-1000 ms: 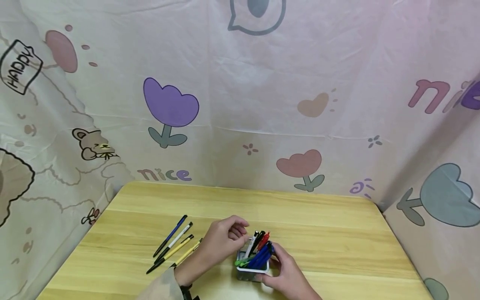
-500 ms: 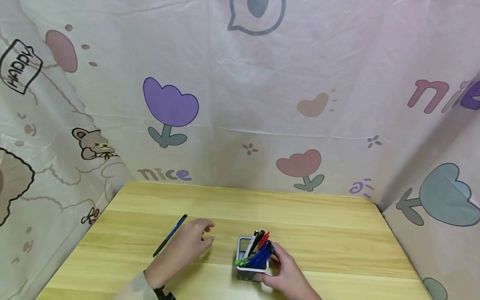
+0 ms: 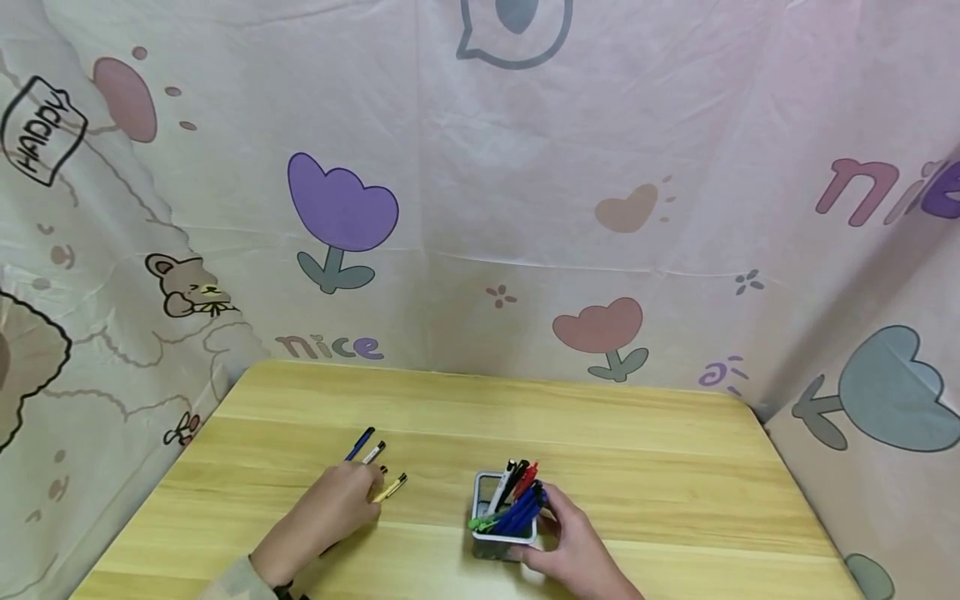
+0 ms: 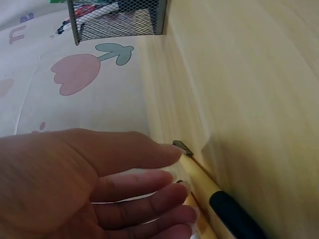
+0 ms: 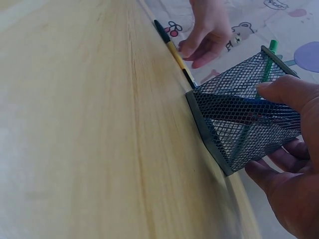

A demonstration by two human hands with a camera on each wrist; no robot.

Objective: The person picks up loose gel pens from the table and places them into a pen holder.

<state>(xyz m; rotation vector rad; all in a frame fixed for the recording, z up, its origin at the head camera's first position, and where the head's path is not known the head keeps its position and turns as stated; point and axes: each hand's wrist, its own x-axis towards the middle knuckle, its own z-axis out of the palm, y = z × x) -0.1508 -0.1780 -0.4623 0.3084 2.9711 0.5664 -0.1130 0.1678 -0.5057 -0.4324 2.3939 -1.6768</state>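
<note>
My left hand is over the pens lying at the table's left. Its thumb and loosely bent fingers are beside the end of a yellow pen with a black grip; no closed pinch shows. A white pen and a blue pen poke out beyond the hand, which hides the rest of them. With my right hand I hold a square wire-mesh pen holder by its side, thumb and fingers around it. Blue pens, a red pen, a white pen and something green stand in the holder.
The wooden table extends around both hands. Behind it and at both sides hangs a pale printed cloth with flowers and bears.
My left hand has moved away from the pen holder, leftward and down to the lying pens. My right hand and the pen holder have stayed in place.
</note>
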